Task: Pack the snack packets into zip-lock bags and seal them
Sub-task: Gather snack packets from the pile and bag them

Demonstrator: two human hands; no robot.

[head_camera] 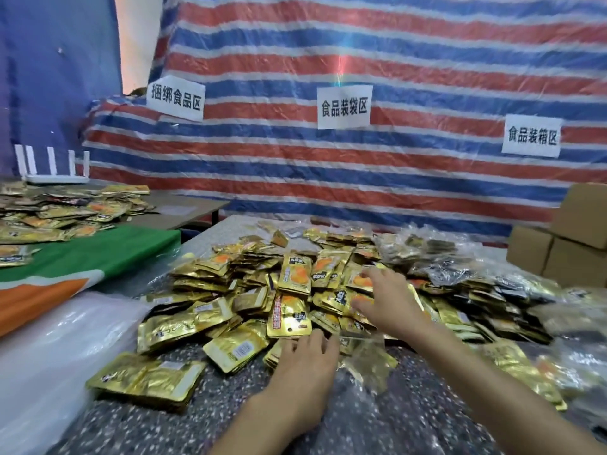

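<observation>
A big heap of gold snack packets (292, 277) covers the speckled table (210, 418). My right hand (386, 298) reaches into the heap with its fingers spread over packets with an orange print; it grips nothing. My left hand (307, 362) lies palm down at the heap's near edge, fingertips on a small stack of gold packets (274, 354). Its thumb touches the edge of a clear zip-lock bag (368, 357), which lies on the table with gold packets showing through it. I cannot tell whether the bag's mouth is open.
Filled clear bags (460, 267) pile up on the right, with cardboard boxes (558, 251) behind them. White plastic sheets (65, 349) lie at the left. Beyond them are a green and orange cloth (98, 254) and another table with packets (65, 211). A striped tarp with paper signs hangs behind.
</observation>
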